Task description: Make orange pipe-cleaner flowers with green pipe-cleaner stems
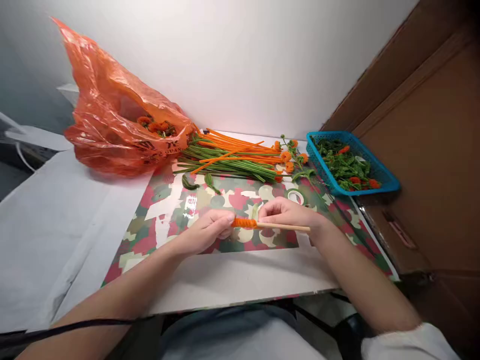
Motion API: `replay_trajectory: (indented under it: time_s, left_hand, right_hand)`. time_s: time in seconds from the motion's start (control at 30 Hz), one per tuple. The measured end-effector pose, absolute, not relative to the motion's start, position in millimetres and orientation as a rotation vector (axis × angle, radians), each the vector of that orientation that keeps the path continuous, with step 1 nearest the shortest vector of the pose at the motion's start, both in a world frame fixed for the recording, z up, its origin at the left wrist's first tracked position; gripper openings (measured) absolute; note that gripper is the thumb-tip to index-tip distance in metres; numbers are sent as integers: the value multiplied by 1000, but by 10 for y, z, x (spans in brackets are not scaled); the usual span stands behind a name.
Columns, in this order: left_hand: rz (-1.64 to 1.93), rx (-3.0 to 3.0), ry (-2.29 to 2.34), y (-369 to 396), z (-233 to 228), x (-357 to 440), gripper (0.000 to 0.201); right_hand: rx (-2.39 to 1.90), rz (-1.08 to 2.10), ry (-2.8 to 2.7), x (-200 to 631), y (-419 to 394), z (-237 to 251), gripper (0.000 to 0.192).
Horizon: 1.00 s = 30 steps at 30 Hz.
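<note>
An orange pipe cleaner is wound in a tight coil round a thin wooden stick. My left hand pinches the left end of the coil and stick between thumb and fingers. At the coil's right end, the fingertips of my right hand are pressed together by the pipe cleaner; its loose end is hidden there. The stick runs on to the right, under my right hand. Just behind lies a roll of tape, and two green leaf shapes, one dark and one lighter, rest farther left.
Straight orange pipe cleaners and green ones lie in a pile at the back. Finished orange flowers lie beside them. An orange plastic bag stands left, a blue basket of leaves right, against a cardboard box.
</note>
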<state>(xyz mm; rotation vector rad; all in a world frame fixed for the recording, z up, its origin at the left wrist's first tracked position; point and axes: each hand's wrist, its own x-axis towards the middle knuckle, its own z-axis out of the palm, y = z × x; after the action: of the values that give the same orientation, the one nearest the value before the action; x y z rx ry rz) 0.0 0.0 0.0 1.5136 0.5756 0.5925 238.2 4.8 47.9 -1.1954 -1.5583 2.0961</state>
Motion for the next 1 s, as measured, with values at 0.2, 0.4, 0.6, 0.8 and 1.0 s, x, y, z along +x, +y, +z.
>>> replay_trajectory:
  time_s: [0.2,0.4,0.6,0.8,1.0]
  left_hand:
    - [559,1786,690,40,80,-54,50]
    - [508,2024,668,18,127,-29,43]
    - [555,2222,718,-1,119,6,38]
    - [711,2264,931,-29,99,43,38]
    - [943,2072,1011,-106,56,86,35]
  right_hand:
    - [-1297,2088,-1685,2375,105,563,33]
    - [-1338,2075,-1847,2372,103,582,21]
    - [-1500,1684,-1995,2267,-1,582,4]
    - [-1535,876,-2122,2150,-191,630,10]
    - [-1302,142,-2196,2096,-291,445,17]
